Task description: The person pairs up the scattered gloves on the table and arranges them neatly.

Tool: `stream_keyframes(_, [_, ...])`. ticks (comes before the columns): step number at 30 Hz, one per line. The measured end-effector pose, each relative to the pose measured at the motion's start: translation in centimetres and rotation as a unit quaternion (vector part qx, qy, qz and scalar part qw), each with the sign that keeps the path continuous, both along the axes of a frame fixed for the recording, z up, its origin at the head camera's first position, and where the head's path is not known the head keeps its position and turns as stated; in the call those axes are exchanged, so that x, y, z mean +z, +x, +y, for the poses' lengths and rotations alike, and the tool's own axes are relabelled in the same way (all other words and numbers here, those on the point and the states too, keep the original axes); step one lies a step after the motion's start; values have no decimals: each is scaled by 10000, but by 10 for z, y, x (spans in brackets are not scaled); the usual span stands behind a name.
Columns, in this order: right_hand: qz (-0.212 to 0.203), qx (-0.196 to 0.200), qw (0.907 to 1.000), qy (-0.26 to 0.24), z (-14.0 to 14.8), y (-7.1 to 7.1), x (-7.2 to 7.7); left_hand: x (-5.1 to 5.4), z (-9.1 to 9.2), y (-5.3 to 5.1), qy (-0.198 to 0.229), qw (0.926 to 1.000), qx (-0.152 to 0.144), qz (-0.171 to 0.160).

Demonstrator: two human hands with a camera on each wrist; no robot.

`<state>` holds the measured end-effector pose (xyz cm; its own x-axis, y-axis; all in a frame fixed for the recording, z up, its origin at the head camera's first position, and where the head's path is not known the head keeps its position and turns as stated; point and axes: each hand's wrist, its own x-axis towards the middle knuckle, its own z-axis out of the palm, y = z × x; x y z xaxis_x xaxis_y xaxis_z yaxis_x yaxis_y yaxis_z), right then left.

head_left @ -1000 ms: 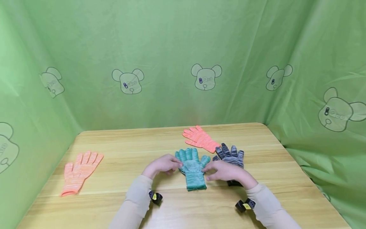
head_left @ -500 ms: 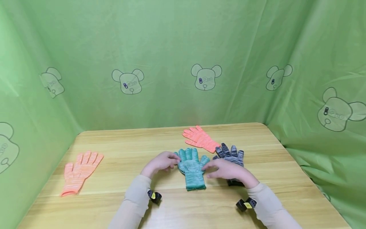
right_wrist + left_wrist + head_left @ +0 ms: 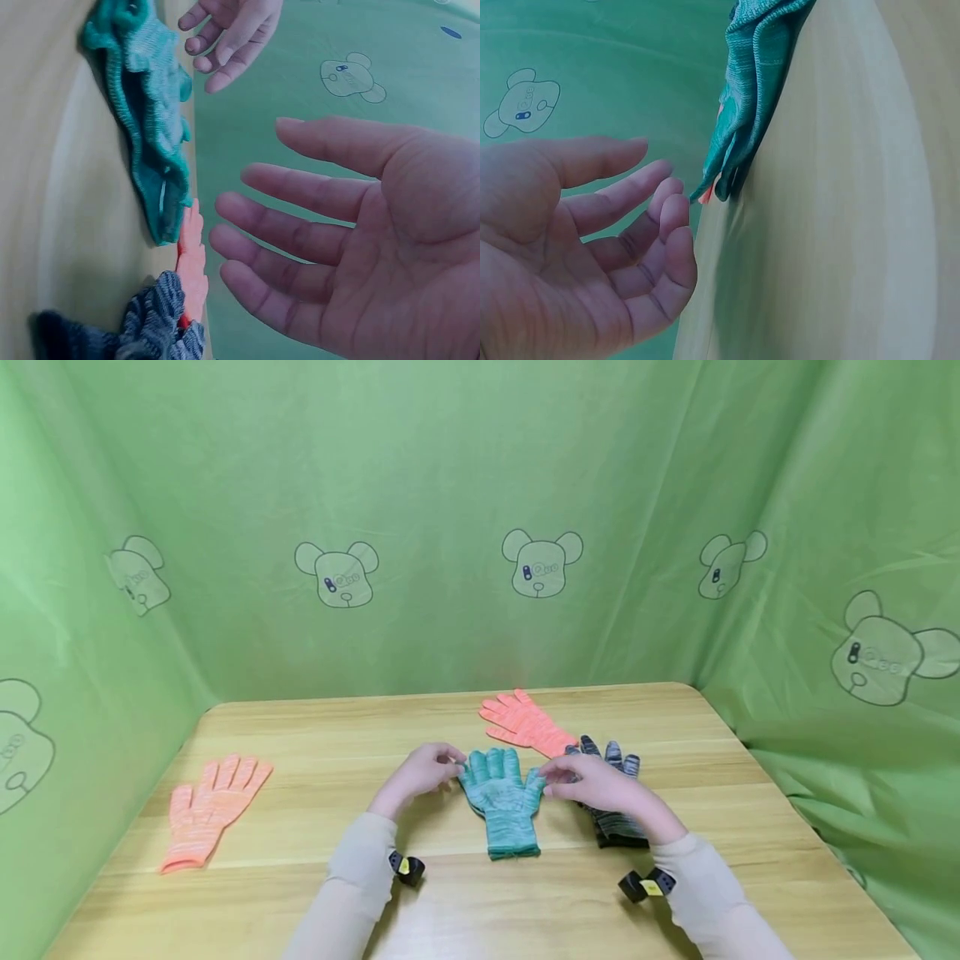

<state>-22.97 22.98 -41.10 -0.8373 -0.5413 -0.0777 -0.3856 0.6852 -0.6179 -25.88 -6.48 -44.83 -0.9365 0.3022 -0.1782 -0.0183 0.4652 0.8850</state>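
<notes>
Nearest the viewer, two pale long sleeves, the left sleeve (image 3: 347, 881) and the right sleeve (image 3: 716, 897), stretch in over the wood-grain worktop (image 3: 491, 914). Each wears a small black wrist device with a yellow mark, one on the left (image 3: 407, 868) and one on the right (image 3: 645, 887).

A light orange knit glove (image 3: 210, 814) lies flat on the person's left, well apart from the rest, its cuff toward the person and its fingers spread. Near the middle of the worktop lies the teal-green knit glove (image 3: 508, 802), cuff toward the person, fingers pointing away, thumb to the right. From the wrists it shows doubled layers; whether that is one glove or two stacked, I cannot tell. To its right is a dark grey-and-black marled glove (image 3: 618, 827), partly hidden in the head view by the right hand.

The left hand (image 3: 420, 775) is just beside the teal-green glove's fingertips, its own fingers loosely curved, with a narrow gap to the knit in the left wrist view. The right hand (image 3: 592, 783) is by the glove's thumb, fingers spread and slightly bent, apart from the knit in the right wrist view.

Farther off, a coral-pink glove (image 3: 525, 722) lies slantwise, its cuff meeting the grey glove's fingertips. Behind the worktop hangs a green curtain (image 3: 442, 460) printed with round-eared animal heads.
</notes>
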Motion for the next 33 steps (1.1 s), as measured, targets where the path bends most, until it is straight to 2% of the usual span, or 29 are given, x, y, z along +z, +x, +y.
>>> stream_keyframes(4, [34, -53, 9999, -109, -2, -3, 4, 2, 3, -3, 67, 9999, 88, 91])
stream_keyframes(9, [-113, -151, 9994, -275, -5, -9, 6, 2, 10, -10, 183, 9992, 339, 126])
stream_keyframes(14, [-327, -156, 9985, -416, -10, -12, 4, -4, 18, -15, 358, 9975, 605, -29])
stream_keyframes(19, [-547, -32, 9977, -405, -18, -15, -3, -10, 23, -18, 130, 9968, 786, -37])
stream_keyframes(22, [-636, -11, 9974, -333, -22, -16, -10, -14, 25, -18, -140, 9968, 776, 98])
stream_keyframes(26, [-734, -72, 9970, -240, -26, -16, -18, -17, 27, -18, -402, 9970, 604, 287])
stream_keyframes(33, [-805, 116, 9965, -214, -29, -17, -25, -17, 30, -17, -417, 9971, 478, 418])
